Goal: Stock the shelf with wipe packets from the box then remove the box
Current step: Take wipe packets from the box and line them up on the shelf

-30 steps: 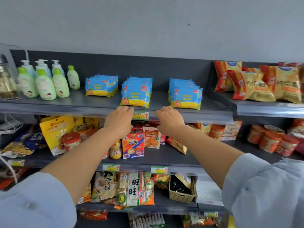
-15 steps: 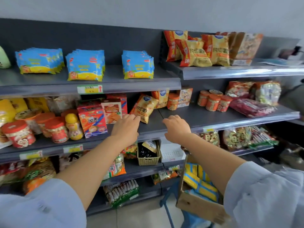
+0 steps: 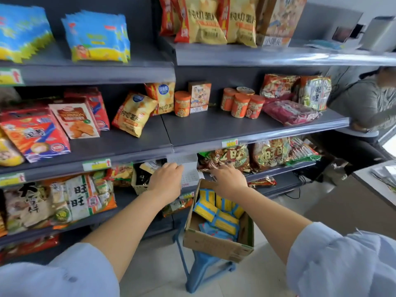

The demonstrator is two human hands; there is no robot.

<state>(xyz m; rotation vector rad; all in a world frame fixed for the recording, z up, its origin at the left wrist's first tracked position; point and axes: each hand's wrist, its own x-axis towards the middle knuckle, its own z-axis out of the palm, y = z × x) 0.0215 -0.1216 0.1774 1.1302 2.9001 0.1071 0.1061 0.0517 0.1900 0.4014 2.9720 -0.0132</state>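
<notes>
Both of a person's hands reach out above an open cardboard box (image 3: 216,243) resting on a blue stool (image 3: 201,273) before grey store shelves. The left hand (image 3: 166,181) and right hand (image 3: 230,181) appear empty, fingers curled. Blue-and-yellow wipe packets (image 3: 218,213) lie inside the box; more wipe packs (image 3: 97,37) stand on the top shelf (image 3: 107,70).

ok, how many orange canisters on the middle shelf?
4. One orange canister stands alone left of a small carton; three more cluster to the right. A lid behind them suggests a hidden fifth.
</notes>
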